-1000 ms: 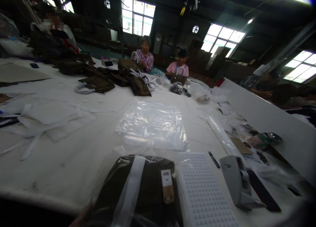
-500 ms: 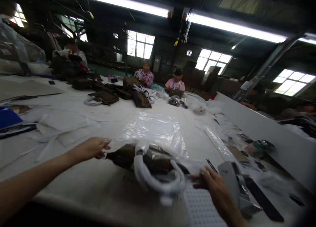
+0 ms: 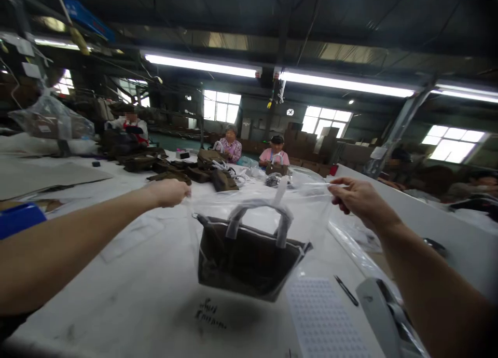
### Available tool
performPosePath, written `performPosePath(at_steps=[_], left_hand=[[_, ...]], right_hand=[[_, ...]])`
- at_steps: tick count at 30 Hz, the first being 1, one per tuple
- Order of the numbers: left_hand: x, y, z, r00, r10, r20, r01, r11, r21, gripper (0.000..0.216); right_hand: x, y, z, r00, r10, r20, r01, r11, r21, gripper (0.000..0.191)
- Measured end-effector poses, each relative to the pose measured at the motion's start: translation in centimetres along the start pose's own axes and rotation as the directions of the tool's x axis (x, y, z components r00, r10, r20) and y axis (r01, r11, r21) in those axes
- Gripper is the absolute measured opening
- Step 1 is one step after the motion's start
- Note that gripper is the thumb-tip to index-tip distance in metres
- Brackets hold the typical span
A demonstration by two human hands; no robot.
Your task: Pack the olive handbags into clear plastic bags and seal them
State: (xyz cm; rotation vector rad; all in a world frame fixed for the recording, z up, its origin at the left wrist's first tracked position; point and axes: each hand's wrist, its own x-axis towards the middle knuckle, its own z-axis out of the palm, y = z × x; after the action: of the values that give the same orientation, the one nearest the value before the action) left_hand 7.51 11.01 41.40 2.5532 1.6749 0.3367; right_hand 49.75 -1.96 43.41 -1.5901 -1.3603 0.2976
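A dark olive-brown handbag [image 3: 241, 259] hangs upright inside a clear plastic bag [image 3: 311, 207], its wrapped handles [image 3: 284, 224] pointing up. My left hand [image 3: 171, 193] is closed on the plastic bag's upper left corner. At the upper right corner, my right hand [image 3: 354, 197] pinches the same plastic bag between thumb and fingers. Held between both hands, the bag is stretched wide above the white table [image 3: 128, 295]. Under and to the right of the handbag lies a sheet of printed labels [image 3: 322, 316].
A pair of thread snips [image 3: 346, 290] and a grey tape dispenser [image 3: 379, 316] sit at the right. Several brown bags [image 3: 202, 172] are heaped at the far side, where two people work. A white partition [image 3: 428, 218] runs along the right, and a blue object [image 3: 21, 220] lies left.
Both hands have risen, lifting the plastic bag. The handbag, earlier low with its handles drooping toward me, now hangs upright inside the plastic. My view has tilted upward.
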Motion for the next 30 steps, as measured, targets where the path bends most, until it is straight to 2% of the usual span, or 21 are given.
performPosePath(at_steps=[3,6,10,13,15,18,21,23,25,26,27,28,30], left_hand=[[-0.8,0.5,0.5,0.999,0.043,-0.024,-0.042,0.998,0.038,0.037],[-1.5,0.7,1.1,0.998,0.061,-0.023,-0.059,0.996,0.071,0.036],[-1.3,1.1,1.1,0.998,0.059,-0.012,-0.057,0.992,0.114,0.038],[-0.8,1.7,0.0,0.995,0.093,0.041,-0.098,0.986,0.137,0.032],[-0.7,2.1,-1.0,0.993,0.111,0.029,-0.115,0.981,0.16,0.034],[-1.0,2.4,-1.9,0.993,0.109,0.043,-0.114,0.983,0.146,0.036],[-1.3,2.3,-1.8,0.99,0.095,0.1,-0.105,0.99,0.092,0.034],[-1.4,2.0,-1.2,0.98,0.074,0.184,-0.093,0.991,0.094,0.032],[-1.5,1.6,-0.4,0.975,0.088,0.206,-0.112,0.987,0.111,0.03],[-1.5,1.5,-0.1,0.98,0.105,0.171,-0.127,0.984,0.124,0.03],[-1.5,1.5,0.3,0.984,0.128,0.125,-0.145,0.98,0.139,0.029],[-1.5,1.5,0.5,0.985,0.149,0.084,-0.16,0.976,0.148,0.029],[-1.5,1.6,1.0,0.986,0.162,0.042,-0.166,0.978,0.13,0.031]], right_hand=[[-0.3,0.8,-0.6,1.0,0.01,-0.021,-0.01,1.0,0.01,0.021],[-1.2,2.3,-0.9,0.996,0.076,-0.047,-0.074,0.996,0.046,0.02],[-2.1,2.8,-1.0,0.993,0.086,-0.077,-0.082,0.995,0.051,0.026],[-2.0,2.4,-1.3,0.998,0.057,-0.01,-0.058,0.998,-0.023,0.028],[-1.8,2.4,-1.7,0.997,0.077,0.03,-0.074,0.993,-0.094,0.028],[-1.6,3.4,-2.6,0.99,0.143,0.002,-0.142,0.983,-0.113,0.029],[-1.4,4.9,-3.3,0.983,0.177,0.053,-0.166,0.972,-0.164,0.03],[-1.4,5.6,-3.3,0.975,0.168,0.144,-0.119,0.946,-0.302,0.028],[-1.9,5.4,-2.5,0.988,0.074,0.133,0.005,0.858,-0.514,0.024],[-2.4,5.0,-1.7,0.996,-0.044,0.081,0.085,0.786,-0.613,0.025],[-3.1,4.4,-0.7,0.977,-0.213,0.021,0.169,0.709,-0.685,0.026],[-3.9,3.7,0.6,0.916,-0.401,-0.012,0.27,0.638,-0.721,0.028],[-5.5,2.1,3.9,0.726,-0.685,0.058,0.535,0.509,-0.674,0.03]])
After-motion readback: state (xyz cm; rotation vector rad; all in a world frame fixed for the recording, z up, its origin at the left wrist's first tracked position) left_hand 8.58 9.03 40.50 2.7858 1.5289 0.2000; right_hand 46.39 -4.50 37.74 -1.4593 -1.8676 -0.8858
